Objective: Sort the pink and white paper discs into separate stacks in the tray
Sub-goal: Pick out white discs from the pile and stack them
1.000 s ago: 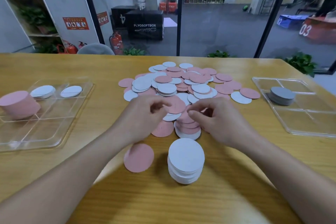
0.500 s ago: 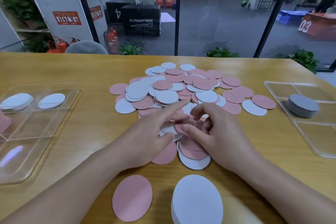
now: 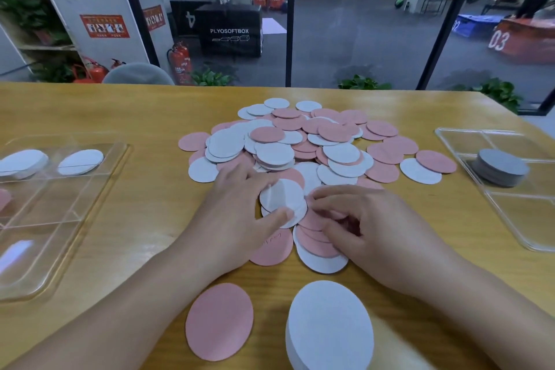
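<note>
Now your left hand [image 3: 237, 213] pinches a white disc [image 3: 282, 198] between thumb and fingers, lifted a little over the near edge of the mixed pile [image 3: 315, 144] on the wooden table [image 3: 120, 105]. Your right hand [image 3: 375, 228] curls its fingers on the pink discs [image 3: 315, 237] just beside. A white stack [image 3: 329, 327] and a single pink disc [image 3: 219, 321] lie near you; the left tray [image 3: 60, 219] holds white discs at its far side.

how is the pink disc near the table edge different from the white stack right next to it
The pink disc is a single thin sheet lying flat on the table; the white stack is many discs piled up, with a visible side wall. The pink disc sits to the left, the white stack to the right, with bare wood between them. Both are round, look alike in face size, and neither hand touches them.
</note>
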The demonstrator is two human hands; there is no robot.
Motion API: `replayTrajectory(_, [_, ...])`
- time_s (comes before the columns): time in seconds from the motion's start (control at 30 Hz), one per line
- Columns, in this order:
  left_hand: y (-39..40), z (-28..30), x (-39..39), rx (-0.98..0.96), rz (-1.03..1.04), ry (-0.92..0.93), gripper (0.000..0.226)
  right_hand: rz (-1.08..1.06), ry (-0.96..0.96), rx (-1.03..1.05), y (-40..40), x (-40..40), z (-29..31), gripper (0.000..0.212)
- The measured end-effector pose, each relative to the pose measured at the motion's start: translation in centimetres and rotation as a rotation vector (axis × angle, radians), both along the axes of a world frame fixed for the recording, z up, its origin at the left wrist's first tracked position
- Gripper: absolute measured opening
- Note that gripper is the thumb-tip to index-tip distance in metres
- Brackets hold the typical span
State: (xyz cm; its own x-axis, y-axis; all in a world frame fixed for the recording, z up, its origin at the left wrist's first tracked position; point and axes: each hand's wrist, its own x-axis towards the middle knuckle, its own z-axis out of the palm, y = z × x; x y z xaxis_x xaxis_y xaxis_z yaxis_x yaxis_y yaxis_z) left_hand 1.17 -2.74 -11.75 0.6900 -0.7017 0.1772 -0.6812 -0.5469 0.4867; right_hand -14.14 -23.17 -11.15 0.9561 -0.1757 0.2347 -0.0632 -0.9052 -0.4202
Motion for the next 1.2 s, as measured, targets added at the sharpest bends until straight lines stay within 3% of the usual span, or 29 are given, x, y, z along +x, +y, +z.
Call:
replayTrajectory(0.17, [0.1, 0.2, -0.6, -0.039, -0.023, 0.058, 0.053, -0.026, -0.010, 0.024, -0.1, -0.6, -0.2, 0.041])
replayTrajectory(0.27, [0.3, 0.4, -0.6, -0.094, -0.020, 0.154, 0.070, -0.041, -0.006, 0.032, -1.2, -0.8, -0.1, 0.032])
replayTrajectory(0.37, [0.2, 0.7, -0.6, -0.153, -0.003, 0.197, 0.074, -0.057, 0.007, 0.012, -2.3, -1.2, 0.1, 0.036])
replayTrajectory(0.5, [-0.2, 0.9, -0.6, -0.319, -0.008, 0.214, 0.032, -0.058, -0.049, 0.026, -2.0, -1.1, 0.1, 0.036])
replayTrajectory(0.6, [-0.2, 1.1, -0.4, -0.466, -0.029, 0.329, 0.004, -0.083, -0.136, 0.080, -1.5, -1.0, 0.5, 0.032])
replayTrajectory(0.77, [-0.1, 1.8, -1.3, -0.596, -0.102, 0.476, 0.006, -0.039, -0.126, 0.229, -0.5, -0.9, 1.1, 0.020])
replayTrajectory(0.8, [-0.2, 1.9, -1.7, -0.595, -0.108, 0.511, 0.006, -0.021, -0.129, 0.265, -0.4, -1.0, 1.2, 0.014])
replayTrajectory(0.93, [-0.3, 1.9, -2.3, -0.511, -0.131, 0.546, 0.007, 0.034, -0.098, 0.408, -0.8, -1.1, 0.7, 0.031])
replayTrajectory(1.1, [0.8, 1.7, -0.4, -0.301, 0.029, 0.165, 0.011, 0.021, -0.038, 0.696, -1.4, -0.9, 0.6, 0.020])
replayTrajectory(1.2, [1.1, 1.5, 0.3, -0.156, 0.124, 0.125, 0.021, 0.003, -0.032, 0.771, -1.6, -0.8, 0.7, 0.011])
